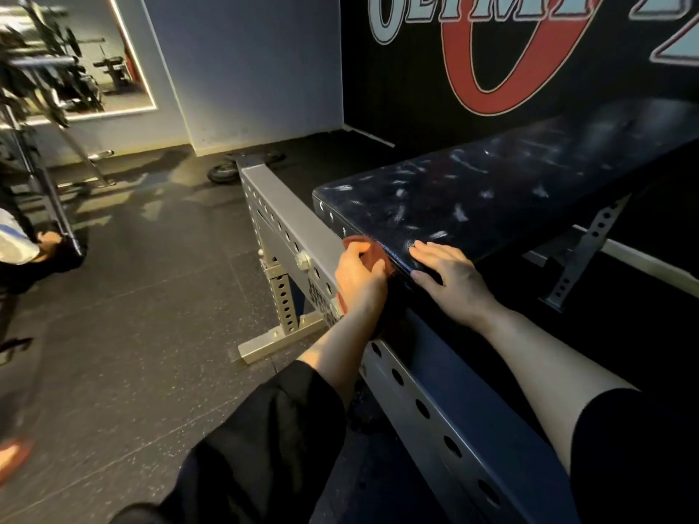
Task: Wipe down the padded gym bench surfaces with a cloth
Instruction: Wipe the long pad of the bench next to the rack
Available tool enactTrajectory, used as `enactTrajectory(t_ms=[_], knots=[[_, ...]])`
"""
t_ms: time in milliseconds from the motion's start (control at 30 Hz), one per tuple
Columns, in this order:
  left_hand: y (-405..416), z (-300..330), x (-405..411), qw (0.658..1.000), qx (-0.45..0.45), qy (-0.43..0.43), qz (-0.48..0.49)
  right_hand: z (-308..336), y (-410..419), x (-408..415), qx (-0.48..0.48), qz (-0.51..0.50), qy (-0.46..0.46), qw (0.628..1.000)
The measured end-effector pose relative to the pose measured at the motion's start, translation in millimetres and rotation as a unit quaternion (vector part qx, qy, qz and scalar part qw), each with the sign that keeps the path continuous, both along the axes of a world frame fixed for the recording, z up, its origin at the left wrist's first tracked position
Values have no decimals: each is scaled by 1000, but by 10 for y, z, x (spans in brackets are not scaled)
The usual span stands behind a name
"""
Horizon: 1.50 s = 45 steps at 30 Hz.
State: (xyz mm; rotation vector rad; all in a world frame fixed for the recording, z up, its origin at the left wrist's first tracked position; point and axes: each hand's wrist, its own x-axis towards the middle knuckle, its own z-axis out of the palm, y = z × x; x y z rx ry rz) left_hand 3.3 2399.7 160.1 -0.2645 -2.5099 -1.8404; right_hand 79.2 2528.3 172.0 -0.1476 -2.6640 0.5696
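A dark blue padded bench pad (491, 191), scuffed with pale marks, runs from the centre toward the upper right. My left hand (359, 277) grips a reddish-brown cloth (363, 247) and presses it against the pad's near left corner edge. A bit of the cloth also hangs below my wrist. Flat on the pad's near end, just right of the cloth, lies my right hand (450, 277) with fingers spread and nothing in it. Both forearms reach in from the bottom, in black sleeves.
The bench's grey perforated steel frame (287, 221) runs diagonally from back left to bottom right, with a foot (276, 342) on the dark rubber floor. A small wheel (223, 172) lies behind. A black logo wall stands behind the pad. At far left a person crouches by a rack (38, 145).
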Motion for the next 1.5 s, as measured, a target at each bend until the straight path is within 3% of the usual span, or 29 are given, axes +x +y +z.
enactTrajectory(t_ms=[100, 200, 300, 400, 533, 633, 733, 900, 1100, 1167, 1300, 1500], knots=[[-70, -112, 13, 999, -42, 16, -14, -8, -12, 6, 0, -3, 2, 1000], [-39, -25, 157, 997, 32, 68, -22, -19, -11, 6, 2, -5, 5, 1000], [49, -57, 230, 992, 25, 120, -11, -35, -13, 1, 3, -7, 8, 1000], [22, -21, 124, 996, -15, 82, -12, -33, -16, 2, -1, -9, 3, 1000], [-72, 60, -19, 999, -36, -33, 6, -38, -42, 14, 1, -16, -5, 1000], [-59, -13, 220, 997, -36, 39, -53, -61, -43, 1, 4, -18, 13, 1000], [-46, -189, 536, 993, -5, 112, -41, -75, -45, 3, 11, -18, 17, 1000], [53, -25, 77, 993, 61, -88, 51, -37, -46, -2, 12, -15, -10, 1000], [19, -231, 435, 996, 20, 80, -20, -81, -38, 4, 16, -16, 13, 1000], [31, -198, 292, 997, 32, 66, 1, -66, -36, 6, 20, -10, 2, 1000], [83, -6, -13, 993, 76, -69, 56, -28, -19, 20, 17, 0, -18, 1000], [7, -167, 396, 998, 46, 38, -14, -63, -7, 7, 38, 6, 0, 999]])
